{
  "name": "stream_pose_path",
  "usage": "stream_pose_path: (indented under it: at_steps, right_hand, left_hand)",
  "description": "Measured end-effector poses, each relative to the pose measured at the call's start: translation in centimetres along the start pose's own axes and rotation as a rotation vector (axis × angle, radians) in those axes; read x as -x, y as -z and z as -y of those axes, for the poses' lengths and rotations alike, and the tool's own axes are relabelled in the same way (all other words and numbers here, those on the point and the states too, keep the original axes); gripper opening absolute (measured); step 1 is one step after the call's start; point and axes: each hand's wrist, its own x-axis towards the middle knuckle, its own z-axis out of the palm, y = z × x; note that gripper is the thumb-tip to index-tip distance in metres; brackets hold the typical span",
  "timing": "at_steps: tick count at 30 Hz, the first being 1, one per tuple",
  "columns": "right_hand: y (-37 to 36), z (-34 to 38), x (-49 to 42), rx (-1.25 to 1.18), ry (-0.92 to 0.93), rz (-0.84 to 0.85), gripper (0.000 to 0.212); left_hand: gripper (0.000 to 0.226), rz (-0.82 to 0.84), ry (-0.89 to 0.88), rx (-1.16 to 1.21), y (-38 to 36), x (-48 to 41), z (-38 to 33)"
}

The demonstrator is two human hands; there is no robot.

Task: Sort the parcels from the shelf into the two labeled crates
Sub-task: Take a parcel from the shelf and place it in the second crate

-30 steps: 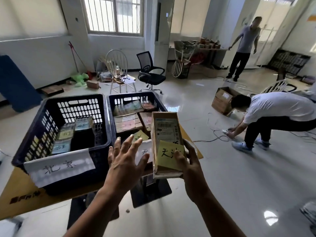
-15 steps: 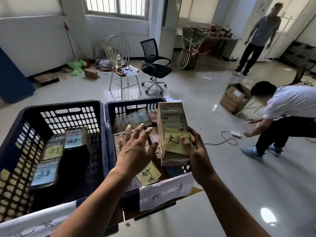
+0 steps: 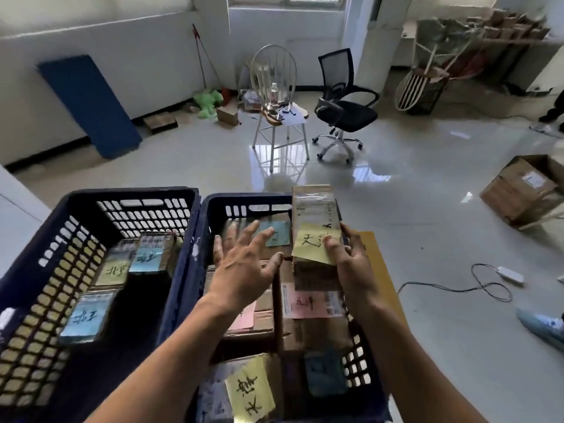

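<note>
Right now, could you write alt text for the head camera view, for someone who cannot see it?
A person's right hand holds a cardboard parcel with a yellow note over the right crate of parcels, while the open left hand hovers beside it. The left crate holds fewer parcels.

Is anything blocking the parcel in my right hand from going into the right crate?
Nothing visible blocks it. The parcel hangs over the right crate; the left hand is beside it, not under. It would land on parcels already there.

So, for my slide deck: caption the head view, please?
Right hand holds a yellow-noted parcel over the right crate; open left hand hovers beside it.
</note>
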Motion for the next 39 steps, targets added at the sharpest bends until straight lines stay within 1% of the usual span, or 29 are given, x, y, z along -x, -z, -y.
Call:
stream_pose_path:
  at_steps: [3,6,9,12,15,17,18,20,23,27,31,35,37,39]
  right_hand:
    - [-0.4,-0.2,-2.3,0.080,-0.036,0.005,0.047]
    - [-0.7,-0.8,-3.5,0.272,-0.051,-0.039,0.066]
    - [-1.2,-0.9,-3.5,0.462,0.009,-0.065,0.078]
    - [-1.4,-0.3,-3.0,0.558,0.106,-0.114,0.073]
    - [-1.2,0.2,-2.2,0.759,0.315,-0.182,0.061]
    - [-1.4,0.3,-2.2,0.887,0.406,-0.145,0.061]
    - [-1.7,0.2,-2.3,0.962,0.395,-0.092,0.065]
    - [-2.5,0.2,-2.6,1.134,0.316,-0.005,0.077]
    - [-3.4,0.2,-2.6,1.333,0.272,-0.011,0.085]
    - [-2.8,0.3,-2.6,1.364,0.273,-0.025,0.082]
    - [-2.5,0.5,-2.5,1.318,0.264,-0.038,0.075]
    - [-2.9,0.8,-2.1,1.320,0.252,-0.019,0.083]
    - [-2.9,1.3,-1.8,1.351,0.288,-0.001,0.085]
    - [-2.8,2.1,-1.2,1.317,0.351,0.025,0.090]
  left_hand:
    - [0.062,-0.004,0.039,-0.001,-0.5,-1.1,0.0]
    - [0.061,0.001,0.052,-0.002,-1.0,-2.1,0.2]
    - [0.059,0.022,0.066,0.024,-1.8,-3.2,0.4]
    - [0.059,0.054,0.050,0.045,-2.5,-4.1,0.5]
    - [0.060,0.090,0.019,0.056,-2.8,-4.7,0.9]
    - [0.060,0.097,0.007,0.051,-2.7,-4.8,1.4]
    - [0.061,0.096,0.001,0.048,-2.7,-4.8,1.7]
    - [0.061,0.095,-0.009,0.052,-2.7,-4.9,2.2]
    - [0.062,0.088,-0.017,0.055,-2.7,-4.9,2.8]
    - [0.063,0.087,-0.047,0.048,-2.6,-4.9,3.2]
    - [0.064,0.069,-0.068,0.057,-1.9,-4.4,2.8]
    - [0.062,0.032,-0.060,0.059,-0.5,-2.9,2.1]
    - [0.061,0.001,-0.055,0.040,0.4,-2.0,1.8]
    - [0.061,-0.045,-0.038,0.021,1.2,-1.1,1.6]
